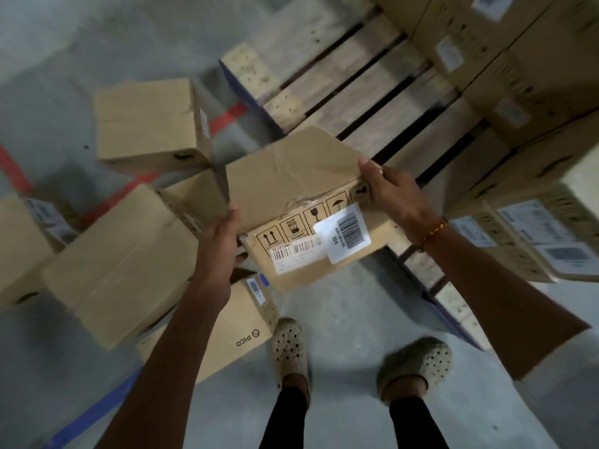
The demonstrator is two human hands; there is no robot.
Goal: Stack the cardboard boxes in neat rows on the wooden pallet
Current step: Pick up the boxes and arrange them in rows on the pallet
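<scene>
Currently a labelled cardboard box [301, 205] is held off the floor between both hands, just over the near edge of the wooden pallet [366, 102]. Left hand [220, 234] is pressed flat vs. the box's left side, fingers fairly straight; right hand [389, 196] is wrapped over the far right corner, thumb on top, fingers curled round the edge. Top face is creased, w/ wrinkled tape; barcode labels and fragile/this-way-up marks are seen on the near face. Box is judged light (carried at arm's length, no sag) but soft — the creased panel will likely give if squeezed. Hold is best kept at opposite side walls near corners, where the board is stiffest, not mid-panel. Stacked boxes [525, 102] are already rowed along the pallet's right side; bare slats are left beside them. Loose boxes [123, 254] are lying on the floor at left, not yet stacked.
</scene>
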